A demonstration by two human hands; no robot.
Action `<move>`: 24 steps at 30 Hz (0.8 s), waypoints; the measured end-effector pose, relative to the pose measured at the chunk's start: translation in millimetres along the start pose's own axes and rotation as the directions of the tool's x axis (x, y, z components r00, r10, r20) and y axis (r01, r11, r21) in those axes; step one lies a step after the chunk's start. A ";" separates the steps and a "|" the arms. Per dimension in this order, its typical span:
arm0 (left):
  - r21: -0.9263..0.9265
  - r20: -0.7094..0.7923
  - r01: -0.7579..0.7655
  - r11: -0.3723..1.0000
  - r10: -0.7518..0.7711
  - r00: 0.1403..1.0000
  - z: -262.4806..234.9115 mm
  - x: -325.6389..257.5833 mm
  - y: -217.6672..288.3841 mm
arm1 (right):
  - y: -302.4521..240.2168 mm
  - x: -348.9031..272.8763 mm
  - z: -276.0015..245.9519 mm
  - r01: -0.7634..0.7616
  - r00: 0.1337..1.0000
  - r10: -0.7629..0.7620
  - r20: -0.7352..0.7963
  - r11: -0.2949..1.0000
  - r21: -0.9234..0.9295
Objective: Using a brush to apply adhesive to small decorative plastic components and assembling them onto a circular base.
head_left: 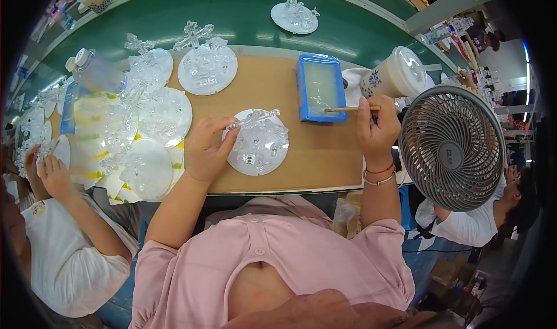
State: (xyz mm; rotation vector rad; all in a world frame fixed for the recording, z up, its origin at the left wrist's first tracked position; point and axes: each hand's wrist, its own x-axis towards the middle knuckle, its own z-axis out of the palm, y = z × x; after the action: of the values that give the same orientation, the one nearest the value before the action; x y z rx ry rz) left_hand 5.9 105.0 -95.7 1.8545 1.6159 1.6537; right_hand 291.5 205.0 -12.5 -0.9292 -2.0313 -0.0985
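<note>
From my remote view, the left hand [208, 146] held a clear glass cross piece [253, 119], its fingers [223, 124] pinched on one end, over a round glass base [257, 142] which lay on the brown surface [290, 85]. The right hand [376, 129] had its fingers closed around a thin wooden stick [348, 109], and the tip of the stick reached into the blue tray [321, 87] of pale liquid.

I judged that the cross piece could slip, because only one end was gripped and glass is smooth. If it fell on the base, the small figures there could chip. The stick could also carry too much liquid and drip on the surface. The lidded cup [394, 73] stood just beside the right hand, so a quick move of the wrist could knock it over.
</note>
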 end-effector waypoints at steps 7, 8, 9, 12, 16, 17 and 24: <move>-0.066 0.071 0.214 0.975 -0.210 0.975 4.9 1.3 15.7 | 22.4 -16.7 -3.9 -0.047 0.997 0.049 -0.066 0.998 0.030; -0.046 0.083 0.275 0.960 -0.271 0.959 0.8 -3.0 12.2 | 21.8 -16.7 -1.0 -0.041 0.997 0.046 -0.061 0.996 0.077; -0.043 0.069 0.313 0.949 -0.310 0.948 -4.4 -5.9 12.5 | 11.1 -16.3 3.6 -0.037 0.999 0.040 -0.023 0.995 0.093; -0.116 0.031 0.299 0.947 -0.297 0.954 -3.8 3.6 24.9 | -3.6 -18.5 -11.0 -0.082 0.978 0.143 -0.152 0.932 0.353; -0.044 0.059 0.194 0.980 -0.191 0.980 -0.9 1.0 25.9 | -20.9 -35.5 -18.9 0.087 0.987 -0.023 -0.158 0.906 0.415; -0.022 0.069 0.176 0.984 -0.174 0.982 0.5 1.5 24.9 | -25.3 -39.8 -15.5 0.063 0.992 -0.007 -0.125 0.890 0.451; -0.062 0.039 0.221 0.973 -0.219 0.975 5.5 0.7 23.4 | -33.7 -44.1 21.6 -0.050 0.999 0.036 0.038 0.875 0.481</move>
State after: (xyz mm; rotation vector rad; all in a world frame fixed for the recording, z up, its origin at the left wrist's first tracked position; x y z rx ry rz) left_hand 23.7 99.0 -80.5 1.5966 1.6651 1.5554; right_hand 269.9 163.9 -49.7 -0.6556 -1.9265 0.4338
